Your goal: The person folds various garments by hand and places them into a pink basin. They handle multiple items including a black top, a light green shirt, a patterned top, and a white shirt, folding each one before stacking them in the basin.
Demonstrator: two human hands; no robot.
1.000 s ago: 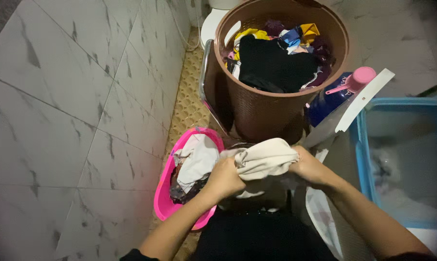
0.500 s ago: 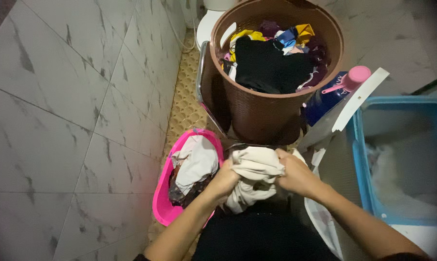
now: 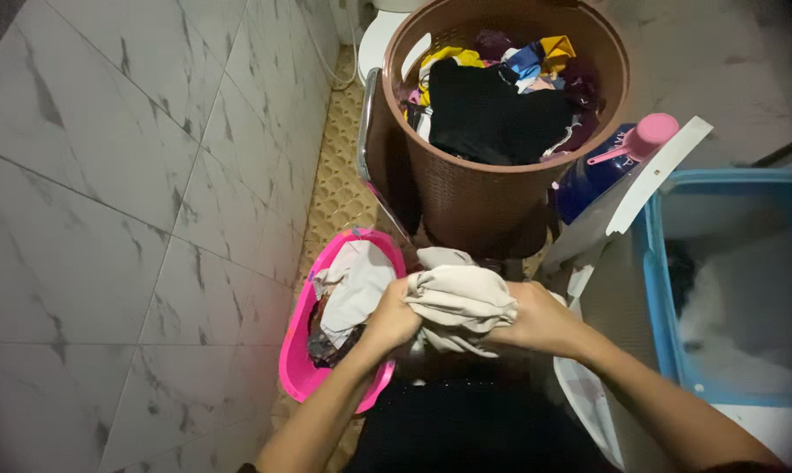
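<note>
Both-handed grip: left hand (image 3: 390, 321) and right hand (image 3: 539, 321) have fingers closed on a bunched beige cloth (image 3: 460, 300), held between them just above the lap. Pink basin (image 3: 301, 372) (holds white and dark laundry) sits just left of the left hand. Brown basket (image 3: 484, 197) full of clothes stands beyond; blue tub (image 3: 654, 263) to the right.

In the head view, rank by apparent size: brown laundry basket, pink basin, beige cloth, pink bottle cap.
1. brown laundry basket
2. pink basin, partly hidden
3. beige cloth, bunched between both hands
4. pink bottle cap
</note>
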